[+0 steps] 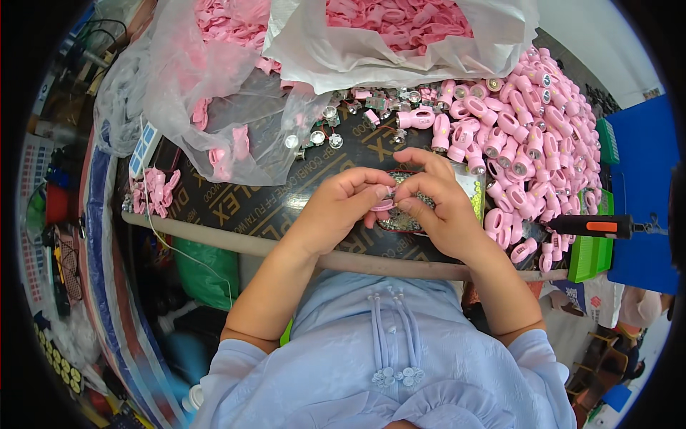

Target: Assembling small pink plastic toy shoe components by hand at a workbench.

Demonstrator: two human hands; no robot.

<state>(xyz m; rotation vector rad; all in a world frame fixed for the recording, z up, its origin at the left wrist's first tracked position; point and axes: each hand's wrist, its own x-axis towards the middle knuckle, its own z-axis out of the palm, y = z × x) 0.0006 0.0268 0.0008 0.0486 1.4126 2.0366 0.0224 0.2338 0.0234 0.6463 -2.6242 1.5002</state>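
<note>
Over the near middle of the table, my left hand [349, 202] pinches a small pink plastic flashlight shell [384, 205] between thumb and fingers. My right hand [437, 199] is closed at the shell's right side, thumb and index fingertip together. Whatever small part sits between those fingertips is too small to make out. Beneath both hands lies a red-rimmed tray [409, 230] of small shiny metal pieces, partly covered by my fingers. Next to it, partly behind my right hand, is a container of small yellow-green parts [477, 199].
A large heap of pink flashlights [532, 129] fills the right. Loose lamp and circuit parts [332, 125] lie beyond my hands. Bags of pink shells [400, 21] stand at the back. An electric screwdriver [592, 227] is at right, by a green tray [592, 259].
</note>
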